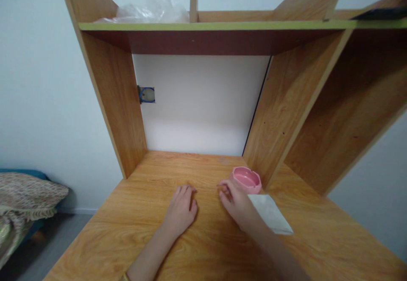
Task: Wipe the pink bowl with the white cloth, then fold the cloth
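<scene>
My left hand (182,210) rests on the wooden desk, its fingers loosely bent and the thumb apart from them. Nothing shows in its grasp. Across a short gap, my right hand (234,201) hovers over or touches the desk, fingers slightly curled, thumb apart, holding nothing that I can see. Just behind it is a pink ashtray (246,180) with a notched rim, partly covered by the hand. A folded white tissue or paper (270,214) lies flat beside my right wrist, in front of the ashtray; the forearm hides part of its left side.
Around the wooden desk (127,230) rise side panels (116,103) and an overhead shelf (206,26) bearing crumpled clear plastic (152,9). An open wall socket box (147,95) with blue wire is at the back left. A fringed blanket (28,196) lies at far left.
</scene>
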The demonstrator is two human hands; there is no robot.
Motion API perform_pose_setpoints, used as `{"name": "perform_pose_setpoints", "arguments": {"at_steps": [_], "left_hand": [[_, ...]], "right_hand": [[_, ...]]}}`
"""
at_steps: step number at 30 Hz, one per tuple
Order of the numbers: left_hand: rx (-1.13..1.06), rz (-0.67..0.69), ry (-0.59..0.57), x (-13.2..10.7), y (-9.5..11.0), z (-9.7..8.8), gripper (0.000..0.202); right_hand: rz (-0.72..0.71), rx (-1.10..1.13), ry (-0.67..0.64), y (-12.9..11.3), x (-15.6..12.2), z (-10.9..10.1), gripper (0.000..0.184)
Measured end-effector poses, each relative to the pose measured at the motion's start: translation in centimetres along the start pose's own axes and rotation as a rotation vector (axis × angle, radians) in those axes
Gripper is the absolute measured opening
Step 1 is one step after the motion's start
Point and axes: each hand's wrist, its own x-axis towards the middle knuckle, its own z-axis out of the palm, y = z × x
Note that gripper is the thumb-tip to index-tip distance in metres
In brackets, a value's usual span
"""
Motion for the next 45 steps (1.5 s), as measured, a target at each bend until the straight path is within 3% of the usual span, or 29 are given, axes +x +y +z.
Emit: {"name": "perform_pose_setpoints", "arguments": {"at_steps": [3,5,10,21,26,45], "left_hand": [[-0.055,0.041,-0.025,-0.1,0.0,0.4,0.034],[-0.066,0.045,-0.052,-0.2,0.1,0.6,0.038],[-0.041,0.014,-0.13,-0.2,0.3,0.9,0.047],[0.051,-0.076,-0.205,-0.3,-0.4,1.5,0.058],[0.079,-0.076,-0.275,-0.5,0.0,1.2,0.06],[0.077,-0.054,-0.328,-0.7,0.7,-0.2,0.071]], "right_hand": [[-0.118,0.01,-0.224,-1.2,-1.2,3.1,0.034],[-0.149,-0.01,-0.305,-1.0,-2.0,4.5,0.044],[-0.133,-0.07,-0.376,0.5,-2.7,6.0,0.057],[-0.09,-0.113,-0.54,0.2,-2.9,5.1,0.059],[-0.072,-0.124,-0.544,0.3,-2.8,5.1,0.06],[-0.048,-0.115,-0.535,0.3,-2.8,4.9,0.06]]}}
